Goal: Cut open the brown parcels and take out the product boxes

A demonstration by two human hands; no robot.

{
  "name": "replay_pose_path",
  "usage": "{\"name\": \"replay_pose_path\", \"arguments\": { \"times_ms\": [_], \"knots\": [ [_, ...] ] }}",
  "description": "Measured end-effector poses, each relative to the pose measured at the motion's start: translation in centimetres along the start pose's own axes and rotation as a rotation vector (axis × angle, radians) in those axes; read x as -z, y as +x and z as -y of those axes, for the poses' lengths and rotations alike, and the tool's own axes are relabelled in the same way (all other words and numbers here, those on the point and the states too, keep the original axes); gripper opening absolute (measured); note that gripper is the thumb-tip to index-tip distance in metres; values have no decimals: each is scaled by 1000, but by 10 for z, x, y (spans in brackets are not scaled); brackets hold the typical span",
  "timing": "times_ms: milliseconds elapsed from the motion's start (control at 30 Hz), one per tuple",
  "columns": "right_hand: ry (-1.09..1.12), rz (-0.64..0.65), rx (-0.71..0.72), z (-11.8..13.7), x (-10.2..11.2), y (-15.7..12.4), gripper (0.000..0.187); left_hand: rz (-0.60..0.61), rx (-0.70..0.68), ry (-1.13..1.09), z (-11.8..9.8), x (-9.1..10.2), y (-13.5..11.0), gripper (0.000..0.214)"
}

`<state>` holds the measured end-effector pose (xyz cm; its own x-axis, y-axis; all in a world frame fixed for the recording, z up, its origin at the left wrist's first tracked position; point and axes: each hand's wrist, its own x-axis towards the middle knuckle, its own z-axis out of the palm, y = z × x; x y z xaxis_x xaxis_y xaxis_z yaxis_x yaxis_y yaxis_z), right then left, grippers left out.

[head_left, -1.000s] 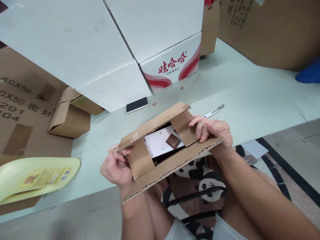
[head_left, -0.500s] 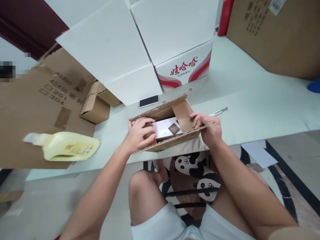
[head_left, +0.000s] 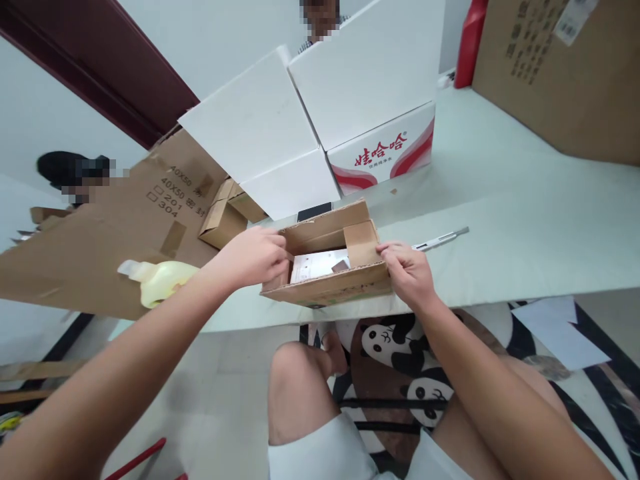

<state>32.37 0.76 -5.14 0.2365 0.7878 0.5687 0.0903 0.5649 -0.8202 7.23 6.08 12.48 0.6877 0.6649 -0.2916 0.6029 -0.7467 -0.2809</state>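
Observation:
A small open cardboard box stands near the front edge of the table. Inside it lies a white box-shaped item with a dark diamond mark, partly hidden by the walls. My left hand is closed, its curled fingers pinching the flap at the carton's left end. At the opposite end, my right hand grips the edge by the right flap, thumb and fingers pressed together. A utility knife lies on the table just beyond my right hand.
White cartons stand at the back, a phone before them. A yellow bottle and small brown box are left, near a large carton. Another big carton stands right. Two people are partly visible behind.
My left hand has come up from inside the carton to its left end flap. My right hand keeps its hold on the right end. The view has shifted, and two people now show behind.

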Motion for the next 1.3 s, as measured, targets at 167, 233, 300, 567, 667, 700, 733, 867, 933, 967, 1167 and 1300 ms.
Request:
{"name": "replay_pose_path", "arguments": {
  "times_ms": [167,233,300,567,667,700,733,867,933,967,1167,1300],
  "knots": [
    [-28,2,-28,2,-1,1,45,299,-33,-20,-27,13,46,28],
    [-41,8,-26,3,0,1,45,398,-1,7,-32,7,59,51],
    [-44,20,-10,3,2,2,45,455,2,29,-33,-1,65,58],
    [22,15,-61,3,2,5,45,260,-39,-11,-13,-13,61,46],
    [48,-26,-97,5,2,5,40,91,-47,-38,1,4,55,58],
    [54,-46,-108,5,2,5,39,41,-33,-45,5,12,52,63],
    [55,-65,-120,6,3,5,39,-12,-14,-61,10,21,48,67],
    [-21,-94,-175,5,4,5,33,-252,102,-187,26,50,28,74],
    [-99,-80,-236,2,5,4,26,-370,169,-244,33,56,18,79],
    [-136,-71,-283,0,5,3,25,-418,195,-259,36,56,13,83],
    [-150,17,-574,-23,4,-21,41,-716,326,-186,44,45,-12,84],
    [57,71,-640,-36,-19,-25,48,-750,395,-132,47,41,-40,73]
  ]
}}
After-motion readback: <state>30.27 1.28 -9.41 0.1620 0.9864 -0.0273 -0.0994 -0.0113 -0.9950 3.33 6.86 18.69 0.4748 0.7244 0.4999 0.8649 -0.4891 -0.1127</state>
